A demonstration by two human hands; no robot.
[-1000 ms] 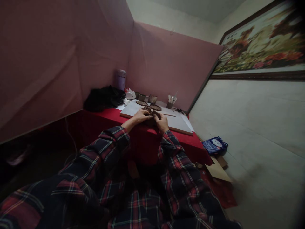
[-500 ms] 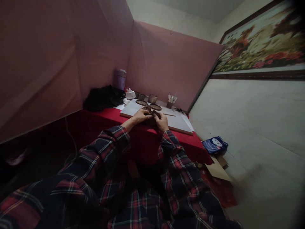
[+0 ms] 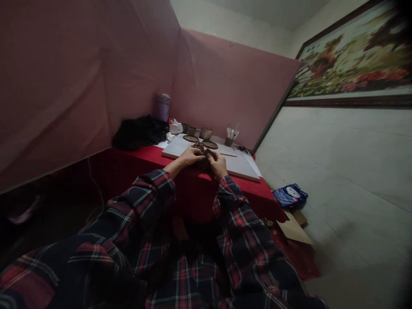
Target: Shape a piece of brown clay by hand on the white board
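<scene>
Both my hands meet over the near edge of a pale board (image 3: 175, 148) on the table. Between them is a dark brown lump that looks like clay (image 3: 202, 164). My left hand (image 3: 190, 157) has its fingers closed on its left side. On the right side, my right hand (image 3: 218, 164) pinches the same lump with thumb and fingers. Part of the lump is hidden by the fingers. Just beyond it on the board lie more brown crumbly material (image 3: 197, 146) and two flat dark round pieces, one left (image 3: 191, 138) and one right (image 3: 210, 144).
Small cups (image 3: 206, 133) and a holder of white-handled tools (image 3: 230, 136) stand behind the board. At the left are a black bag (image 3: 140, 132) and a purple bottle (image 3: 163, 107). A red cloth (image 3: 141, 159) covers the table. Pink sheets (image 3: 231, 81) hang behind it.
Little differs. Both hands stay on the brown lump in nearly the same place, with at most a slight shift of the fingers.
</scene>
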